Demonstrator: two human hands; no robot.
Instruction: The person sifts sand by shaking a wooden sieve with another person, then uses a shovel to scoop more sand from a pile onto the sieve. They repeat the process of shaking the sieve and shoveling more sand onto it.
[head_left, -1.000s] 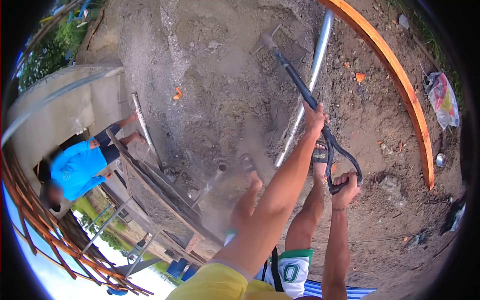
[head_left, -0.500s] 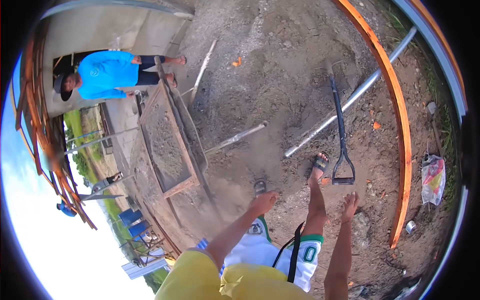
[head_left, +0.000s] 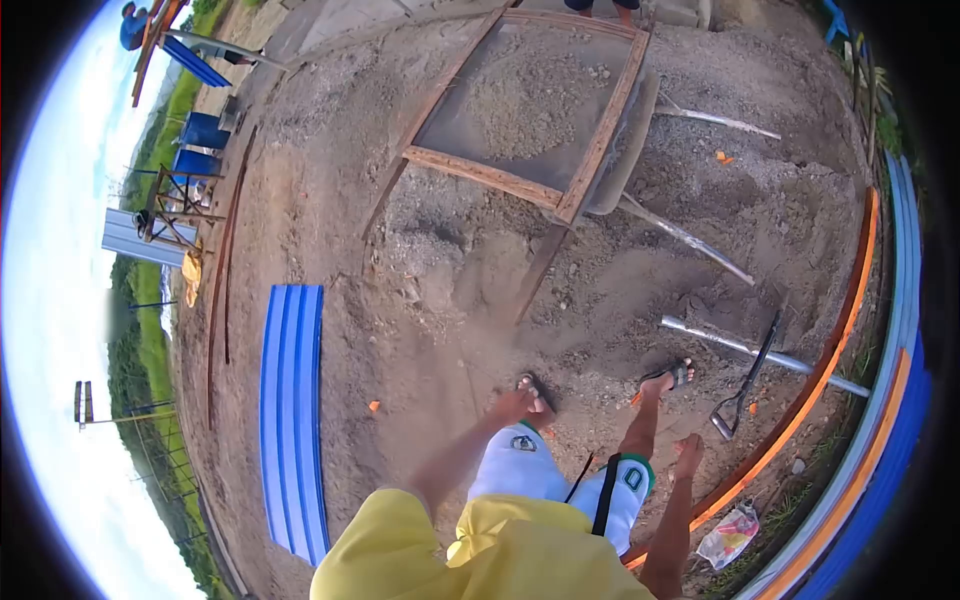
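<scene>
The shovel (head_left: 751,377) lies on the dirt, across a metal pipe (head_left: 702,334), at one o'clock from the right hand (head_left: 688,456). That hand is close to it but not touching. The left hand (head_left: 515,403) hangs by a foot, at ten o'clock from the right. Both look empty; I can't tell if their fingers are spread or curled. This seems a standing step, with no digging. Picking up the shovel would call for bending down.
</scene>
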